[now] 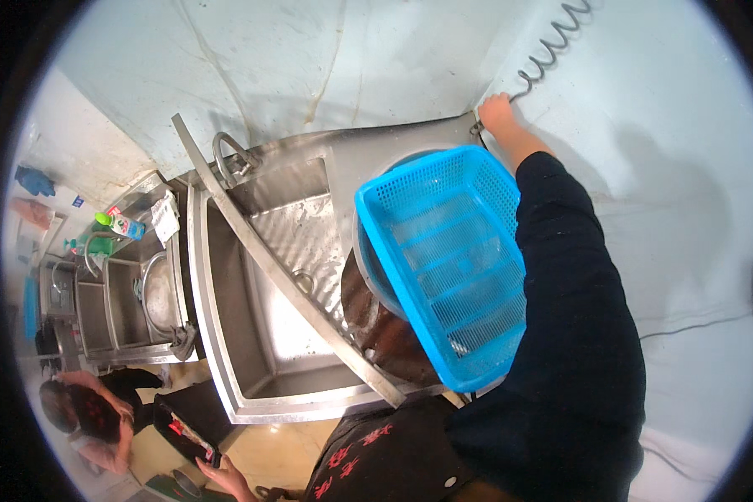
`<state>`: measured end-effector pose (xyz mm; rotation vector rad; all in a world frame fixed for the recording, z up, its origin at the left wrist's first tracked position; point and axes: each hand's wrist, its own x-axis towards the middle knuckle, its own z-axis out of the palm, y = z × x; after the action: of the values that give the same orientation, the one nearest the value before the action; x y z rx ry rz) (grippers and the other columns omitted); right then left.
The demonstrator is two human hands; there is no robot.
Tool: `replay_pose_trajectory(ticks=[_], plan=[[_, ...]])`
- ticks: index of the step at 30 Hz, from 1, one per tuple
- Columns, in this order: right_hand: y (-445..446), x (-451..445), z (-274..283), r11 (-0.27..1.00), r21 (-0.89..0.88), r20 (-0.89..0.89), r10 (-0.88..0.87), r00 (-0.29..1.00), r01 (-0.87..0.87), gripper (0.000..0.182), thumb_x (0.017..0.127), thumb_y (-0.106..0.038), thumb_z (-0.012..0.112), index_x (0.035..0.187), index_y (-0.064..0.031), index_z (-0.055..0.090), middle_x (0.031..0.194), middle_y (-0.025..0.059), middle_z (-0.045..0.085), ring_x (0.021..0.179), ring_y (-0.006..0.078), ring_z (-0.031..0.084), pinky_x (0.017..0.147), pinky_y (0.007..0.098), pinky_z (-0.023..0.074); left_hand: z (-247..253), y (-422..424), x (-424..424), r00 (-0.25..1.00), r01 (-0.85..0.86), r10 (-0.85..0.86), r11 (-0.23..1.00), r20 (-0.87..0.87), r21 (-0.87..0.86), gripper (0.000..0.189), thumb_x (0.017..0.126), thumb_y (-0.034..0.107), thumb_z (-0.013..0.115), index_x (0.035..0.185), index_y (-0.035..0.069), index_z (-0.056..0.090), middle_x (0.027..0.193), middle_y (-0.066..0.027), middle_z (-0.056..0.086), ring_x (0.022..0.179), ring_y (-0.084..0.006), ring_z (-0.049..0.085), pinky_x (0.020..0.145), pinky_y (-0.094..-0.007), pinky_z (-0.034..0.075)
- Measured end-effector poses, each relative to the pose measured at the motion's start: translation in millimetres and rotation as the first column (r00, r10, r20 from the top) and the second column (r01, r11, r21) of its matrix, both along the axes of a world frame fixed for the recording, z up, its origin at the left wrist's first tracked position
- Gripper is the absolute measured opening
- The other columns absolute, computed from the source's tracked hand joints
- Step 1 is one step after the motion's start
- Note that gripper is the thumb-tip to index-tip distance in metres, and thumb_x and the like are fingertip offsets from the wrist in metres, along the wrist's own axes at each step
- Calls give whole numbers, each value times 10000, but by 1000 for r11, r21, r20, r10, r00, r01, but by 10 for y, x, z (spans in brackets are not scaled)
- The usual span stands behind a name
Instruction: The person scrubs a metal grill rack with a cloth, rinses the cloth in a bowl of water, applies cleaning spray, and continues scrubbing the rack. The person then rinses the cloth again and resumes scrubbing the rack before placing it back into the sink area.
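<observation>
My right hand is closed around the lower end of a dark coiled cord at the wall corner; a small metal fitting shows just below the fingers. Under that outstretched arm, a blue plastic basket rests tilted over a round metal basin, partly hidden by my sleeve. At the lower left, my left hand holds a black smartphone, its lit screen facing up. Between the hands lies a stainless-steel sink with a long metal bar laid diagonally across it.
A curved faucet stands at the sink's back edge. Brown water or material lies beside the basin. More sinks, a bottle with a green cap and a cloth are on the left. A person is at lower left.
</observation>
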<state>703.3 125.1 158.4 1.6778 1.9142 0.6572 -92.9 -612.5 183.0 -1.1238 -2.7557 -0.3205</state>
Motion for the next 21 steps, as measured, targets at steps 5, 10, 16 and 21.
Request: replay_pose_trajectory(ticks=[5, 10, 16, 21], plan=[[177, 362, -49, 978, -127, -130, -182, 975, 166, 189, 849, -160, 553, 948, -105, 705, 985, 84, 692, 942, 238, 654, 753, 436, 510, -53, 479, 237, 974, 86, -118, 983, 193, 164, 738, 855, 22, 617, 1473, 53, 214, 1448, -219, 299, 1265, -349, 404, 1009, -413, 382], [-222, -401, 1187, 899, -377, -529, -408, 744, 225, 131, 784, -111, 619, 848, -10, 671, 887, 142, 694, 770, 275, 675, 618, 449, 530, 131, 726, 372, 868, -55, -130, 934, 480, 352, 679, 882, 31, 591, 1464, 64, 242, 1432, -193, 367, 1239, -294, 460, 1003, -375, 400], [-1736, -1974, 3040, 940, -11, -741, 221, 634, -341, 299, 798, -144, 654, 1054, -5, 586, 808, 173, 660, 788, 342, 632, 744, 412, 482, 724, 2198, 628, 571, 201, -572, 793, 589, 575, 511, 847, 7, 584, 1343, 30, 461, 1380, -124, 467, 1243, -245, 472, 988, -379, 420], [-3081, -3503, 3740, 782, -202, -671, 329, 665, -590, 312, 778, -90, 656, 1076, -21, 594, 810, 204, 633, 795, 393, 602, 711, 429, 478, 1995, 3522, 1467, 154, 717, -981, 191, 115, 670, 738, 757, 128, 728, 1402, 41, 380, 1442, -191, 388, 1338, -343, 367, 1086, -406, 321]])
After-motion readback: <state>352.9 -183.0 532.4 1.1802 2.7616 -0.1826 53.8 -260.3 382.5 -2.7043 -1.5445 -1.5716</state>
